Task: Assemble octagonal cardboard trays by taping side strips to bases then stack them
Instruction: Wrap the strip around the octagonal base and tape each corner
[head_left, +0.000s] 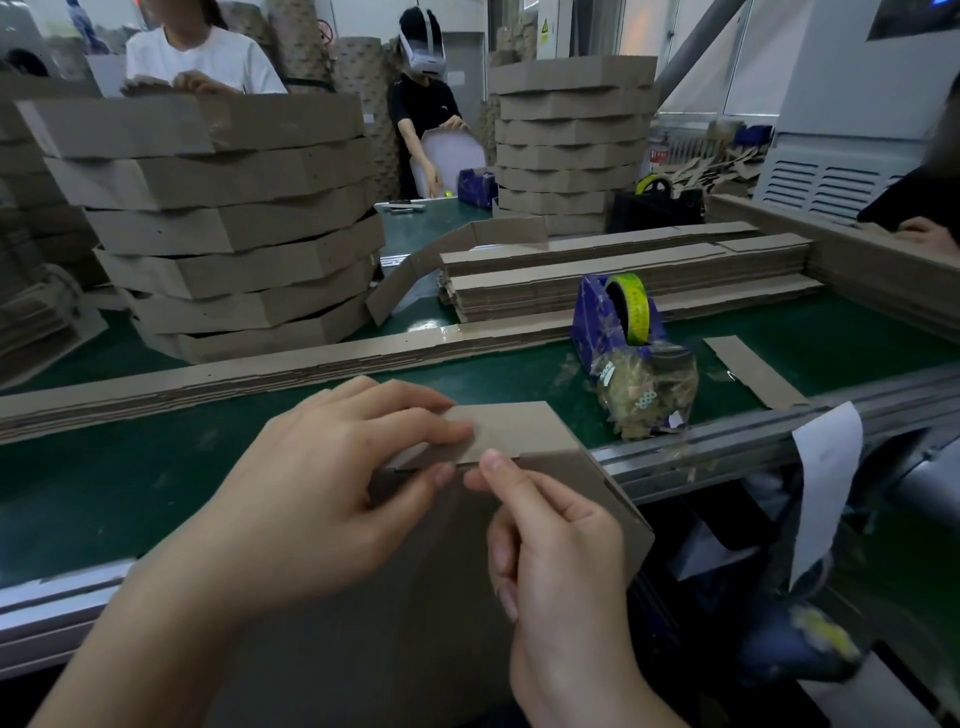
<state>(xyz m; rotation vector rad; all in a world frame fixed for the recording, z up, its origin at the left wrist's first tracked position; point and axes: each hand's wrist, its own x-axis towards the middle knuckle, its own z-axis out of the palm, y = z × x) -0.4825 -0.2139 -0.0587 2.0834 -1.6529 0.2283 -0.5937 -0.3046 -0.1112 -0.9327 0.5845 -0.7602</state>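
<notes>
The side strip (511, 428) and the octagonal base (447, 571) meet at the near edge of the green belt (104, 467). One panel of the strip lies back over the belt, and the base tips down toward the person, off the aluminium rail (727, 441). That probably puts the seam uppermost, where both thumbs can reach it.

The left hand (322, 483) lays its fingers nearly straight across the far face of the panel, with the thumb tucked in at the seam. This nips the strip so it cannot slide along the base edge. The right hand (561, 551) has thumb and forefinger drawn together on the base's top edge at that same joint, the other fingers curled into the palm. It looks like tape being rubbed down, but no tape is visible between the fingertips, so I cannot tell.

The blue tape dispenser (623, 338) with its yellow-green roll (631, 306) stands just beyond the right hand, within easy reach for the next piece. A loose cardboard offcut (753, 371) lies to its right.

A long bundle of flat strips (260, 369) runs across the belt behind the hands, with more piles (623, 270) further back as stock to draw from.

Finished trays stand in a leaning stack (223, 223) to the left and another (571, 140) at the back — this tray likely goes onto one of them. Two other workers stand at the far side.
</notes>
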